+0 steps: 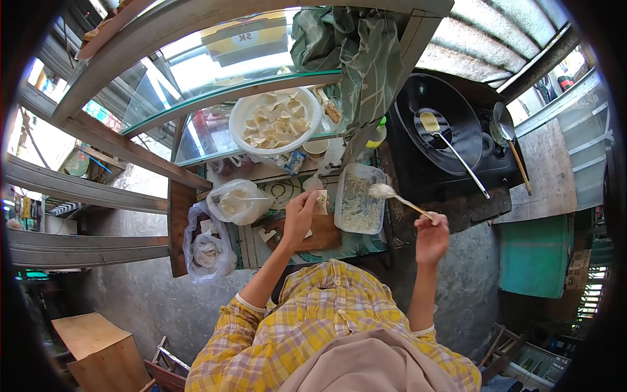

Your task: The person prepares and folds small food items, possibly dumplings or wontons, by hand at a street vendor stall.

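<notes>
My left hand (300,216) is closed on a small flat pale wrapper (321,202) with greenish bits on it, above a wooden board (317,234). Between the fingers of my right hand (432,239) is the handle of a spoon (413,206), and a whitish, sticky lump covers its far end. A clear rectangular container (360,198), smeared inside with pale paste, stands between my hands. More pale pieces lie on the board, partly hidden by my left hand and forearm.
Behind is a white basin (275,151) of folded pale pieces. Plastic bags (239,202) with whitish contents sit at the left. A large dark wok (408,124) with a long-handled turner stands on the stove at the right, beside a strainer (503,130). A glass-shelved frame rises ahead.
</notes>
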A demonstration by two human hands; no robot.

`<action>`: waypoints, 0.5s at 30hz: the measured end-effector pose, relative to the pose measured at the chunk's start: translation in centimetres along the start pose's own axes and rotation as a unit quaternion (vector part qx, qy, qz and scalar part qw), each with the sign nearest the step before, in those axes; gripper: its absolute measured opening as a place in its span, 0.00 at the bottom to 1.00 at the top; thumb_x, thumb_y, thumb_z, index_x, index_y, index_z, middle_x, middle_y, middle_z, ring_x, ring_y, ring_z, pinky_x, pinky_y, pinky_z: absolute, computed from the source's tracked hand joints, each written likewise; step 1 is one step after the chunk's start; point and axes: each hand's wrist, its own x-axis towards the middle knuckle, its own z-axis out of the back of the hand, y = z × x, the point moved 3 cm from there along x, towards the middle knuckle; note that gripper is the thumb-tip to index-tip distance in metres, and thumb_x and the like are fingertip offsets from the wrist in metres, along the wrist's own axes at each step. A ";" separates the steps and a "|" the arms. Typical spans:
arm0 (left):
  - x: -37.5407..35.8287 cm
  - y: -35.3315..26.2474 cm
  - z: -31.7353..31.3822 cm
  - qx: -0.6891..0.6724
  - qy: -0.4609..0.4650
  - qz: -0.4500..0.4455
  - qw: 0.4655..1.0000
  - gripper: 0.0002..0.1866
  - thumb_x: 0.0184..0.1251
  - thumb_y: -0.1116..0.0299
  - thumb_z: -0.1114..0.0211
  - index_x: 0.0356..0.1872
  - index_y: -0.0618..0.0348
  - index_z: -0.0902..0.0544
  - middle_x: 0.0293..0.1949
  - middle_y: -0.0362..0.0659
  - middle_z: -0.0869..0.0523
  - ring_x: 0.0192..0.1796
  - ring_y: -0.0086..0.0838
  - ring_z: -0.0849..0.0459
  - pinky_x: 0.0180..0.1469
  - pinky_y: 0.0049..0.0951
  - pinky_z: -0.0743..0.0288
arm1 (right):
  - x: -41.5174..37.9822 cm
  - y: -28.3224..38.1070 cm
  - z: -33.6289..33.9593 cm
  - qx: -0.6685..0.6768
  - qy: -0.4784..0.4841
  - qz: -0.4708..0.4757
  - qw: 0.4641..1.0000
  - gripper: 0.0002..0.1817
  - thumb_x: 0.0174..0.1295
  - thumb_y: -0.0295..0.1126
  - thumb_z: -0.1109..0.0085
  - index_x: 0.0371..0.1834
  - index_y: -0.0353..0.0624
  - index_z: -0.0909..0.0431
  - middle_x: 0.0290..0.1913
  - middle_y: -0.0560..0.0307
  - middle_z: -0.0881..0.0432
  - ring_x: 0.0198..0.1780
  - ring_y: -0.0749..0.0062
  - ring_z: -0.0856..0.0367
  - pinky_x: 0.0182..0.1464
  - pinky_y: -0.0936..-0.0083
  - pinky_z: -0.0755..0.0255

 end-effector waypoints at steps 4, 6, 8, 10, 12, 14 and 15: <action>0.1 2.4 0.2 0.045 -0.033 0.028 0.998 0.17 0.70 0.65 0.49 0.49 0.68 0.22 0.41 0.43 0.17 0.41 0.21 0.19 0.43 0.20 0.24 | -0.5 -4.6 1.4 -0.240 -0.020 -0.091 0.966 0.12 0.66 0.35 0.54 0.35 0.38 0.24 0.36 0.58 0.20 0.37 0.76 0.24 0.41 0.78 0.31; 0.1 3.3 -0.1 -0.052 -0.039 0.067 0.996 0.17 0.69 0.64 0.47 0.49 0.67 0.21 0.36 0.41 0.16 0.38 0.17 0.21 0.40 0.18 0.27 | -1.4 -7.5 2.8 -0.335 -0.003 -0.133 0.933 0.11 0.65 0.34 0.51 0.38 0.37 0.22 0.36 0.61 0.20 0.37 0.79 0.24 0.41 0.81 0.32; -0.3 2.5 -0.6 -0.133 -0.033 0.105 0.985 0.17 0.70 0.64 0.48 0.51 0.67 0.23 0.40 0.42 0.17 0.40 0.20 0.19 0.41 0.20 0.24 | -2.5 -10.3 3.8 -0.379 0.034 -0.111 0.918 0.11 0.64 0.32 0.49 0.42 0.38 0.20 0.37 0.61 0.19 0.36 0.77 0.24 0.41 0.81 0.33; -0.8 1.7 -1.2 -0.184 -0.024 0.120 0.975 0.17 0.71 0.64 0.49 0.52 0.67 0.24 0.42 0.42 0.18 0.40 0.22 0.18 0.41 0.21 0.23 | -3.4 -10.8 3.0 -0.481 0.066 -0.073 0.871 0.11 0.64 0.33 0.48 0.43 0.40 0.20 0.36 0.58 0.18 0.37 0.72 0.23 0.42 0.78 0.33; -1.1 1.1 -1.8 -0.207 -0.011 0.114 0.971 0.18 0.71 0.63 0.48 0.53 0.67 0.25 0.42 0.43 0.18 0.41 0.22 0.17 0.42 0.21 0.22 | -3.5 -10.7 2.3 -0.590 0.144 -0.042 0.794 0.12 0.62 0.34 0.47 0.45 0.44 0.20 0.41 0.52 0.20 0.42 0.63 0.24 0.46 0.73 0.33; -1.4 0.9 -2.0 -0.190 0.000 0.125 0.974 0.18 0.71 0.62 0.48 0.52 0.66 0.24 0.45 0.42 0.18 0.44 0.24 0.18 0.47 0.26 0.21 | -3.7 -10.2 1.5 -0.664 0.190 -0.020 0.723 0.14 0.62 0.36 0.46 0.47 0.45 0.21 0.45 0.52 0.22 0.43 0.60 0.25 0.47 0.71 0.33; -1.5 0.7 -2.1 -0.181 0.006 0.130 0.975 0.18 0.71 0.61 0.48 0.52 0.66 0.24 0.46 0.42 0.19 0.46 0.25 0.18 0.49 0.28 0.20 | -3.8 -9.6 0.5 -0.698 0.211 -0.009 0.684 0.14 0.61 0.37 0.46 0.48 0.45 0.21 0.48 0.51 0.24 0.44 0.59 0.25 0.47 0.70 0.33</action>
